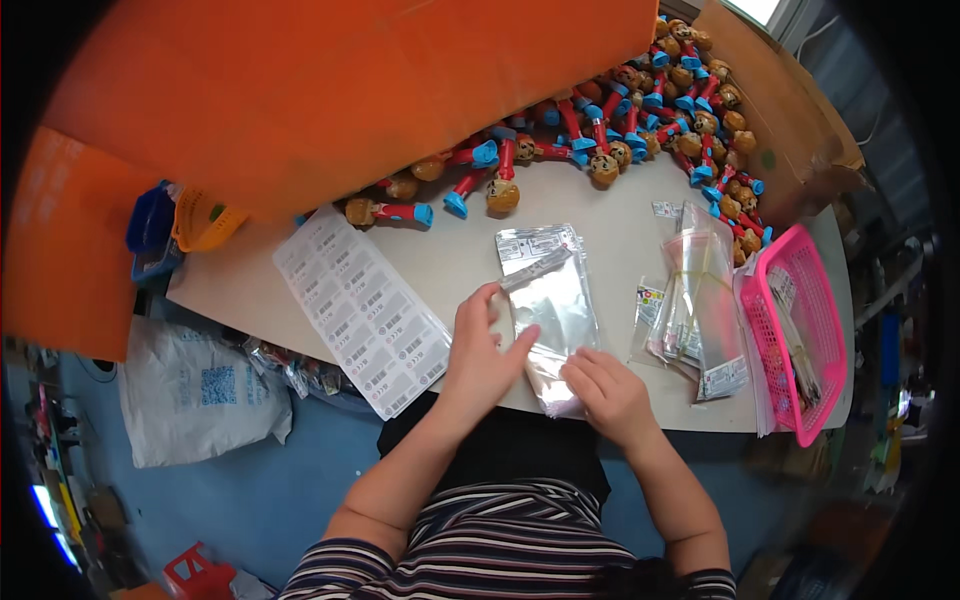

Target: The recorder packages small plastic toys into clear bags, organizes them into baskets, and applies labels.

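Observation:
A stack of clear, shiny plastic bags (560, 318) with printed silver top strips lies on the white table in front of me. At its left edge is my left hand (480, 350), thumb and forefinger spread apart, the thumb tip over the plastic. My right hand (608, 395) has its fingers bent together at the lower right edge of the stack, gripping the bags there. Left of the stack lies a white sheet of printed labels (362, 312). More clear bags (700, 290) are bunched with a rubber band on the right, by a small colourful printed packet (648, 303).
Many red and blue figures with brown heads (600, 140) are heaped along the back. A large orange panel (330, 90) overhangs the far left. A pink basket (800, 335) stands at the right edge; yellow (205, 222) and blue (150, 225) baskets stand left. A white bag (205, 395) hangs below.

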The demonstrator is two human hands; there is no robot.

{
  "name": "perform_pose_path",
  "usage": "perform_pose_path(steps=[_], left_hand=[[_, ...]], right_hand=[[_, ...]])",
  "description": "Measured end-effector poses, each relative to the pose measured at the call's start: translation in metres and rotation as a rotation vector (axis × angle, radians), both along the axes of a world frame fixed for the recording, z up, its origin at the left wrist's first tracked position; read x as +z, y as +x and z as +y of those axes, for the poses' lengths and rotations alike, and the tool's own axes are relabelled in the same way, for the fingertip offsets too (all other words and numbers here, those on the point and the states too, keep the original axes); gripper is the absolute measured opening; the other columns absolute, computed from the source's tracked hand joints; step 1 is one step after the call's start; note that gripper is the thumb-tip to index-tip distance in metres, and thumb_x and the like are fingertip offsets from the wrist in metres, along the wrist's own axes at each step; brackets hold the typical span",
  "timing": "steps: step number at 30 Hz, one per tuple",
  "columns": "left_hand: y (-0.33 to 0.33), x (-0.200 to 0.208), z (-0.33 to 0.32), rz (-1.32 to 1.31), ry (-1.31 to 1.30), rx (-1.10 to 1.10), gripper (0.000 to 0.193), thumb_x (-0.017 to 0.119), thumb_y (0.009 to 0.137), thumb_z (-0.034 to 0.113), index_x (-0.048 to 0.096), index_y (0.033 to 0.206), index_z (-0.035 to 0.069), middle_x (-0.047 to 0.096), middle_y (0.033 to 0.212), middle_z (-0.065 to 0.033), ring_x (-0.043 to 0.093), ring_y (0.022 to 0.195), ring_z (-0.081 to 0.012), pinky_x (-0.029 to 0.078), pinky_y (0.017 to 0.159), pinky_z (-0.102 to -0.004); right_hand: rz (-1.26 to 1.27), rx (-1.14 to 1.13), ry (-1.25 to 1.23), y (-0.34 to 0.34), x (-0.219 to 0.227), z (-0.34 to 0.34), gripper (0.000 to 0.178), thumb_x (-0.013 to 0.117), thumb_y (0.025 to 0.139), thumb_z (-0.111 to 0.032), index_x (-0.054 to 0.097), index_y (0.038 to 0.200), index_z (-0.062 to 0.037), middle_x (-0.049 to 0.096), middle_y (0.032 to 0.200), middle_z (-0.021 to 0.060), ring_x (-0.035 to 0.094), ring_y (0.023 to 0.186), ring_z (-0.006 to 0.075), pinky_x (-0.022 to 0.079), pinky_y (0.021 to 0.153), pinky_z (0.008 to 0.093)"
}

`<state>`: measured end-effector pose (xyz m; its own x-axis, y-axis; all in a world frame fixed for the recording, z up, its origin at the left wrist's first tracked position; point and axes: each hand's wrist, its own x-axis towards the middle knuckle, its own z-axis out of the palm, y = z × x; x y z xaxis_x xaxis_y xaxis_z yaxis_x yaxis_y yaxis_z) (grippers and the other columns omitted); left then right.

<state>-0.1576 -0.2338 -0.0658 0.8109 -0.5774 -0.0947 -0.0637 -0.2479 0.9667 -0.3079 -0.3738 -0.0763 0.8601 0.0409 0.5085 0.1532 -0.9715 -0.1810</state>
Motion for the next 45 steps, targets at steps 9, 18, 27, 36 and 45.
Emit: perform_pose_path(steps=[9,18,27,36,45], left_hand=[[0.000,-0.011,-0.027,-0.733,0.310,-0.222,0.046,0.067,0.083,0.017,0.054,0.125,0.002,0.040,0.138,-0.0236,0.036,0.129,-0.0459,0.035,0.104,-0.0509],[0.014,-0.016,-0.032,-0.769,0.418,-0.286,0.055,0.062,0.085,0.013,0.045,0.137,0.004,0.031,0.148,-0.0228,0.036,0.130,-0.0502,0.036,0.103,-0.0541],[0.009,-0.012,-0.033,-0.210,0.069,-0.127,0.057,0.057,0.089,0.010,0.035,0.140,-0.004,0.022,0.149,-0.0341,0.032,0.135,-0.0476,0.035,0.107,-0.0450],[0.002,-0.029,-0.025,-0.349,-0.005,-0.089,0.056,0.056,0.088,0.006,0.035,0.139,-0.006,0.025,0.147,-0.0356,0.031,0.136,-0.0470,0.034,0.108,-0.0426],[0.002,-0.030,-0.020,-0.309,0.013,-0.065,0.056,0.059,0.087,0.005,0.037,0.137,-0.007,0.030,0.146,-0.0330,0.038,0.133,-0.0437,0.038,0.106,-0.0422]], right_hand=[[0.227,-0.040,0.098,-0.006,0.011,0.007,0.029,0.068,0.076,-0.008,0.064,0.104,-0.0055,0.065,0.107,0.0116,0.064,0.103,0.0320,0.054,0.083,0.0397],[0.447,-0.107,0.397,0.011,0.053,-0.003,0.060,0.073,0.080,-0.022,0.049,0.133,-0.0064,0.045,0.142,0.0182,0.037,0.134,0.0431,0.027,0.108,0.0581],[0.472,-0.362,0.242,0.053,-0.010,0.002,0.066,0.064,0.086,-0.027,0.038,0.142,-0.0052,0.023,0.151,0.0264,0.020,0.138,0.0522,0.018,0.107,0.0667],[0.455,-0.452,0.356,0.053,0.003,0.018,0.059,0.062,0.087,-0.021,0.041,0.139,-0.0021,0.024,0.150,0.0275,0.020,0.138,0.0518,0.020,0.105,0.0692],[0.139,-0.421,0.492,0.051,0.010,0.002,0.047,0.060,0.089,-0.014,0.048,0.132,0.0002,0.040,0.141,0.0278,0.038,0.131,0.0457,0.033,0.107,0.0508]])
